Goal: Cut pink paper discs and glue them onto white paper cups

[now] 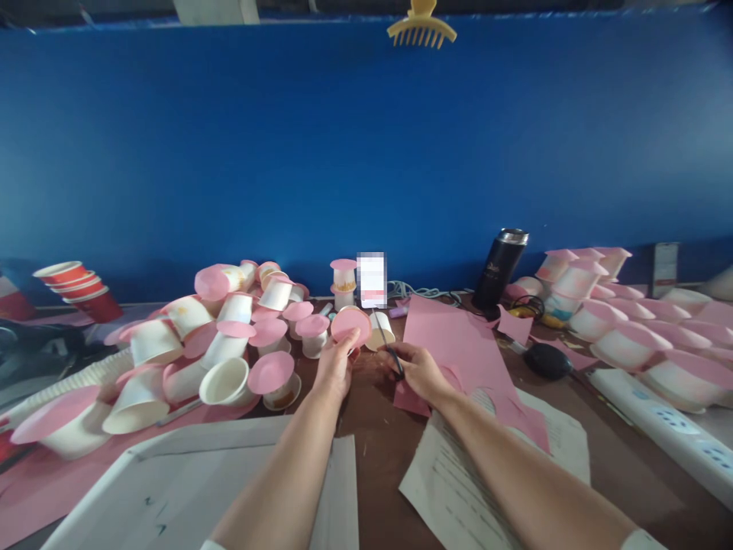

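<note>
Between its thumb and fingers, my left hand [337, 363] grips a round pink paper disc [350, 324]. My right hand [421, 370] is closed round the dark handles of a pair of scissors [395, 357], whose thin blades point up and away from me. Just behind the scissors is a pale paper cup [379, 333], right of the disc; whether it touches the disc, I cannot tell. A large pink paper sheet [452, 336] with cut edges and scraps lies beside my right hand.
Many white cups with pink discs [272, 373] crowd the left, and more cups [630, 344] the right. Stacked red cups [80, 286], a black flask [499, 267], a black mouse [548, 360], a power strip [670, 428] and a lit phone [372, 279] surround the workspace. A blue partition [286, 153] stands behind.
</note>
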{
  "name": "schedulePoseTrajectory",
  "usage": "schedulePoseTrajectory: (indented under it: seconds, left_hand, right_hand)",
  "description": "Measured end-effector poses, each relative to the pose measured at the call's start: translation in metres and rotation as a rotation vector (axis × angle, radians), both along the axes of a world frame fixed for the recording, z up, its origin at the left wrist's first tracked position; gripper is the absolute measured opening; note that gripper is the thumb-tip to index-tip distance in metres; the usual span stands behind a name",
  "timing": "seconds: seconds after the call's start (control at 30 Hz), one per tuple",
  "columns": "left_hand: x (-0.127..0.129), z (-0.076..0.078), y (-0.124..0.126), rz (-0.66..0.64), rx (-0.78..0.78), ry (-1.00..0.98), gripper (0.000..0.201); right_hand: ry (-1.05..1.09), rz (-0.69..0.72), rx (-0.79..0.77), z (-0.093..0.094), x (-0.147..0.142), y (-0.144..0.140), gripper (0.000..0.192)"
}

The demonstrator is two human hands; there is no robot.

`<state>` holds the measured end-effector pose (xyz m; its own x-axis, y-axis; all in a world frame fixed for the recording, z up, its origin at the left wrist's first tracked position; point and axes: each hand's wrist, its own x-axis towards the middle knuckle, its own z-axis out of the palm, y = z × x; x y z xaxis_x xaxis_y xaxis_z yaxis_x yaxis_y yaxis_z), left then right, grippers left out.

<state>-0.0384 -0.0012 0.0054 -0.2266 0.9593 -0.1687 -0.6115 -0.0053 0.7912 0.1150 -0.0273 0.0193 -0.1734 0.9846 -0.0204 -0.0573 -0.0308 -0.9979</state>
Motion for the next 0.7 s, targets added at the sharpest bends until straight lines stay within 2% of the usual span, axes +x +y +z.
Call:
schedulePoseTrajectory:
  seconds: [0.27, 0.7]
  left_hand:
    - [-0.0003, 0.0001, -0.0001, 0.011, -0.002, 0.002, 0.044]
    - [0.0002, -0.0005, 0.0018, 0.065, -0.032, 0.041, 0.048]
  right_hand:
    - [-0.084, 0.037, 0.015, 0.0034, -0.0003, -0.0016, 0.038]
    - [-0.061, 0.115, 0.071, -0.0059, 0.0051, 0.0012, 0.046]
